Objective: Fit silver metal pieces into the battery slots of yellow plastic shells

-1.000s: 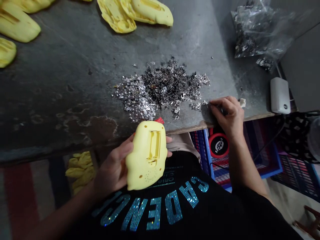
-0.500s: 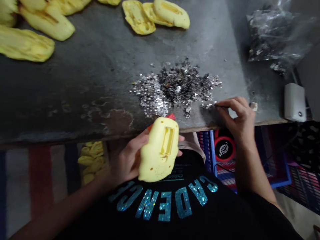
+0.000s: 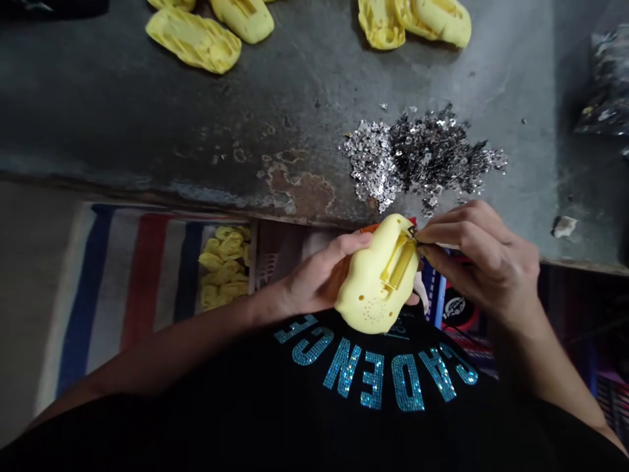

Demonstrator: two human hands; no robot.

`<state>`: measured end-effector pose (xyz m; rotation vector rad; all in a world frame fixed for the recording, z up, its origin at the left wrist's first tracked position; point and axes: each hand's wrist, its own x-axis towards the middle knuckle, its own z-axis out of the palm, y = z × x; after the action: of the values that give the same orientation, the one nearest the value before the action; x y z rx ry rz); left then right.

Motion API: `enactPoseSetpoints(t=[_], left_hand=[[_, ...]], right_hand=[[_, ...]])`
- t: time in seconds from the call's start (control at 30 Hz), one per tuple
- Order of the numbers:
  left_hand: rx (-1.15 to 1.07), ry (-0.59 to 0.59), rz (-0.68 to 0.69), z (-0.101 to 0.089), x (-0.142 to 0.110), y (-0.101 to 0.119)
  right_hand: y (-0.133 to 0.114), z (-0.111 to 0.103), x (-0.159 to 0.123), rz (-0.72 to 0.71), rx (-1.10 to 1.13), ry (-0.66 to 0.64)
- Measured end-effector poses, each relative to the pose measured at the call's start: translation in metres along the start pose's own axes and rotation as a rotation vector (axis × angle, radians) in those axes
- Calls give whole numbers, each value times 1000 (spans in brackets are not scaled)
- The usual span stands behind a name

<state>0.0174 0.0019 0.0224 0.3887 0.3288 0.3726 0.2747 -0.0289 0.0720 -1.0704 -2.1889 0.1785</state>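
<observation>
My left hand (image 3: 324, 272) is wrapped round a yellow plastic toy casing (image 3: 361, 282), its battery compartment facing up. Speaker holes and screw holes show on the same face, and red and orange parts peek out at its far end. Between the thumb and fingers of my right hand (image 3: 472, 252) is a small dark metal battery contact (image 3: 411, 231), at the far end of the battery compartment. A heap of small silvery metal contacts (image 3: 427, 157) lies on the table just beyond my hands.
More yellow casing halves (image 3: 196, 39) lie at the table's far side. A plastic bag of metal pieces (image 3: 609, 85) is at the right, near a small whitish lump (image 3: 565, 226). Below the table edge, yellow parts (image 3: 223, 262) fill a container beside a striped sheet (image 3: 142, 282).
My right hand has come from beside the metal heap to the casing, bringing the contact to its battery compartment. The view has shifted left, so the table's things appear further right.
</observation>
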Motion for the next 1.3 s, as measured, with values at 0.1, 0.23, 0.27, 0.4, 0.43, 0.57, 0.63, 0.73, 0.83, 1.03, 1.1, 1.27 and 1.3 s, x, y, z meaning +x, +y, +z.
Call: enactPoseSetpoints(t=[0.1,0.23,0.27,0.4,0.43,0.57,0.63,0.73,0.83,1.03,1.1,1.27,1.3], left_hand=[[-12,-48,14,-1,0,-1],[-6,-82,24,0,-1,-2],[0,-83,23,0,-1,-3],[-1,-87,12,-1,-2,-5],[-3,-84,14,-1,-2,-5],[1,-57,5,0,-3,-7],[-17,-56,-23,1,-4,-7],[-40,-51,-47,3,-5,-7],[-42,-43,-54,3,-4,-8],[-32,-72,-57,2,-3,-10],[-23,-74,-41,3,-4,-9],[23,16,14,9,-6,-10],[31,40,23,9,-7,-11]], right_hand=[[-5,-6,2,-33,-83,-62],[-11,-10,0,-50,-149,-101],[-11,-10,-1,-47,-157,-105],[-12,-9,-4,-41,-149,-102],[-12,-9,-5,-44,-141,-100],[-13,-8,-7,-56,-103,-87],[-14,-8,-9,-45,-80,-67],[-16,-7,-11,-2,-26,-37],[-18,-6,-13,44,44,-2],[-22,-3,-15,86,44,56],[-23,-3,-16,99,28,53],[-21,0,-18,51,-49,34],[-20,1,-19,24,-89,30]])
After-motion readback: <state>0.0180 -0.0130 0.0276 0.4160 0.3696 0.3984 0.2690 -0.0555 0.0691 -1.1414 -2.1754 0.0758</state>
